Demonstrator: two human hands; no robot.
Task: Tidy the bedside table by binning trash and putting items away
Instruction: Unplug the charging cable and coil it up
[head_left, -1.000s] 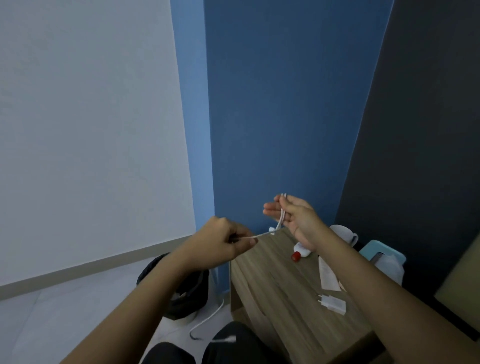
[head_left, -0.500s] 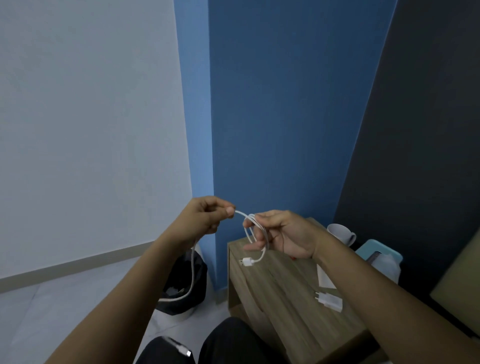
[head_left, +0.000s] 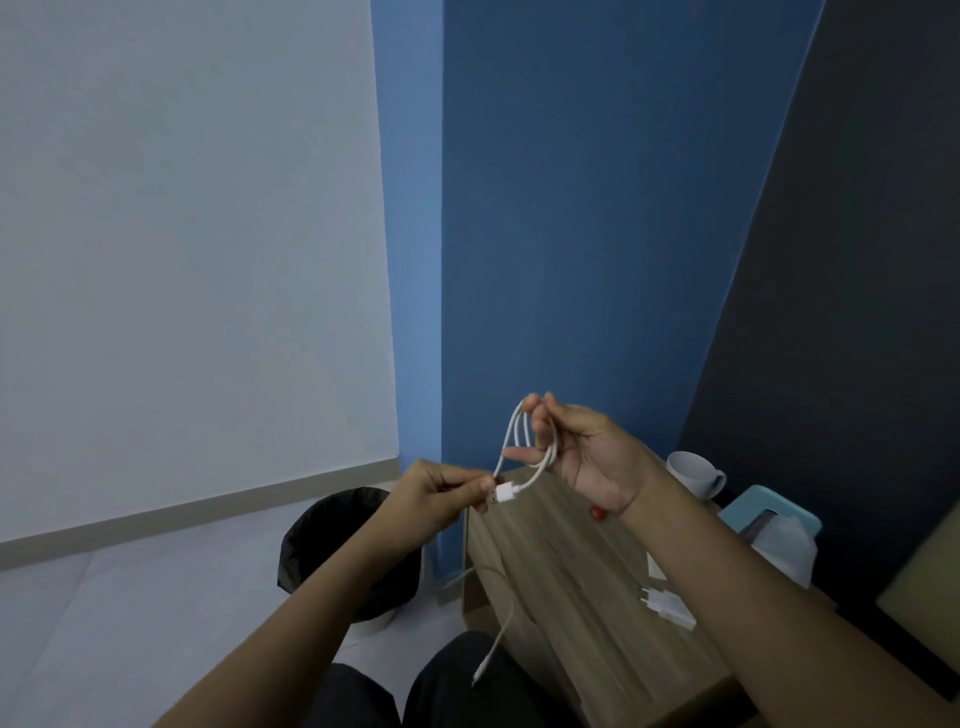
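Two hands are raised close together, and between them we see the white cable (head_left: 525, 441), held in the air above the far end of the bedside table (head_left: 545, 582). The right hand (head_left: 592, 457) is the higher one, palm turned toward us, with its fingers curled through several loops of the cable. We cannot count the loops, since they overlap and the fingers cover part of them. The left hand (head_left: 441, 493), lower and just to the left, pinches the cable at its white USB plug (head_left: 505, 491) between thumb and forefinger. A further length drops below the left hand, blurred against the table edge, and ends in a small connector.

Under the right wrist we make out only a red cap (head_left: 597, 513); whatever it belongs to is hidden by the hand. Below the right forearm lie a white charger plug (head_left: 670, 608) and a strip of paper (head_left: 655, 566), mostly covered by the arm. Beyond the right hand stands a white mug (head_left: 693, 473), and right of it is a teal box (head_left: 763, 514), half hidden. Below and left of the left hand sits a black-lined bin (head_left: 353, 545), partly behind the forearm.
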